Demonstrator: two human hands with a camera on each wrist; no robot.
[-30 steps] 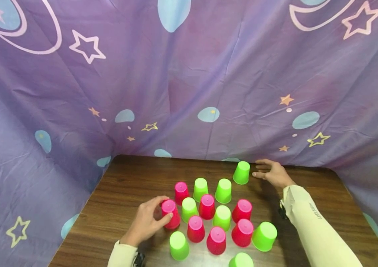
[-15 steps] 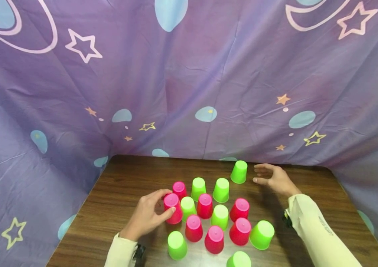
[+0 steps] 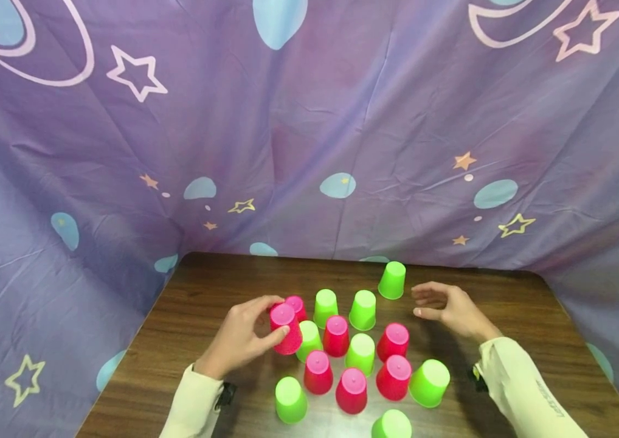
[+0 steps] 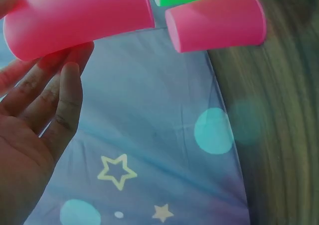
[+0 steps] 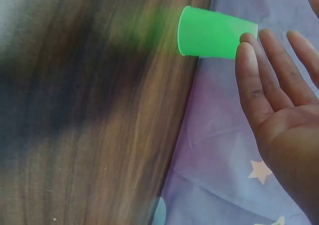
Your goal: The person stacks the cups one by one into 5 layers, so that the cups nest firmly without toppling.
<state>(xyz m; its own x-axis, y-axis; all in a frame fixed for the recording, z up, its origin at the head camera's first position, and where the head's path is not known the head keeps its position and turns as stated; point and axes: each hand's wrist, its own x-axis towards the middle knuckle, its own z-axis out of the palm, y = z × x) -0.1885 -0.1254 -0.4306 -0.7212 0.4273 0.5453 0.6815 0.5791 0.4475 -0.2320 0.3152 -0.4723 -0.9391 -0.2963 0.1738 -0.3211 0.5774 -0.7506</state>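
Observation:
My left hand (image 3: 240,336) grips a pink cup (image 3: 286,330) between thumb and fingers, bottom up. In the left wrist view the held cup (image 4: 82,18) is raised off the table, fingers under its side. Behind it, partly covered in the head view, another pink cup (image 4: 217,22) stands upside down. A green cup (image 3: 309,342) is just right of the held one. My right hand (image 3: 454,309) hovers with relaxed fingers and holds nothing. Closest to it is the rear green cup (image 3: 393,280), apart from the fingertips in the head view.
Several upside-down pink and green cups fill the middle of the wooden table (image 3: 200,286), among them a pink cup (image 3: 351,390) in front and a green cup (image 3: 430,383) at the right. A purple star-patterned cloth (image 3: 309,140) hangs along the back and sides.
My left hand has lifted the pink cup and carried it slightly away from me and rightward. My right hand has drawn back toward me. The other cups stay put.

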